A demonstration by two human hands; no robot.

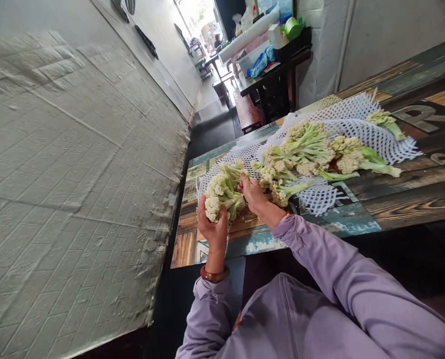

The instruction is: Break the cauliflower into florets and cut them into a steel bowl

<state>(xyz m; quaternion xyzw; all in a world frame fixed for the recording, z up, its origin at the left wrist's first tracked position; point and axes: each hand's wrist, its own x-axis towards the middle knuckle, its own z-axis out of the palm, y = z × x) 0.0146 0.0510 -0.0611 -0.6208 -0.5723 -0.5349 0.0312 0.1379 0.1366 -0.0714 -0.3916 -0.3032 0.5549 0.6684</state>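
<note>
cream-white cauliflower (215,192), held at the left end of the patterned table (413,199). the left hand (210,227) curls around its head; the right hand (253,193) is bunched at the stalk side, fingertips hidden, so what it pinches cannot be told. cut florets (310,144) partly cover 1 spread of white foam netting (357,130).

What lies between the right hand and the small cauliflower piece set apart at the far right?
In the head view, a heap of cauliflower pieces lies between the right hand and that small piece, with white foam netting too.
</note>
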